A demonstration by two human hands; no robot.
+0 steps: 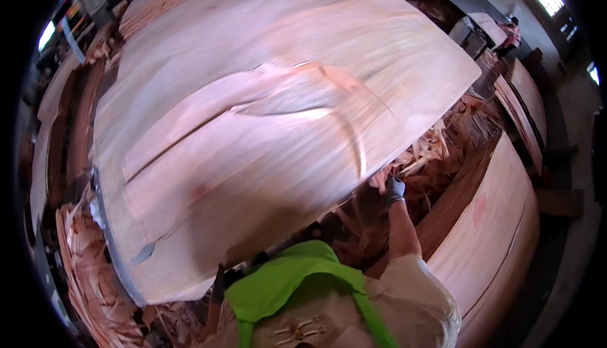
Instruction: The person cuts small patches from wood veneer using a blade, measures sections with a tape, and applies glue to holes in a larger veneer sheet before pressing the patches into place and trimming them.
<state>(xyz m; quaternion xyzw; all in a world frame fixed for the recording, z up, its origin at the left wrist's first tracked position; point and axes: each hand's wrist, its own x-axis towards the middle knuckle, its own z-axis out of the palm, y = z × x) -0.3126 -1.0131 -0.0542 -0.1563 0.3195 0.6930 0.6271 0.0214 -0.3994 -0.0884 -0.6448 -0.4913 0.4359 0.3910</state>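
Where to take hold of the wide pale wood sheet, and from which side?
Probably the near edge of the wide pale wood sheet, from the person's side, close to the right hand. That rim runs long and exposed beside the wood scraps, while the middle looks buckled.

The person's right arm [404,233] reaches forward, the gloved right hand [395,190] at its end, while the dark left hand [219,283] sits low, its fingers indistinct.
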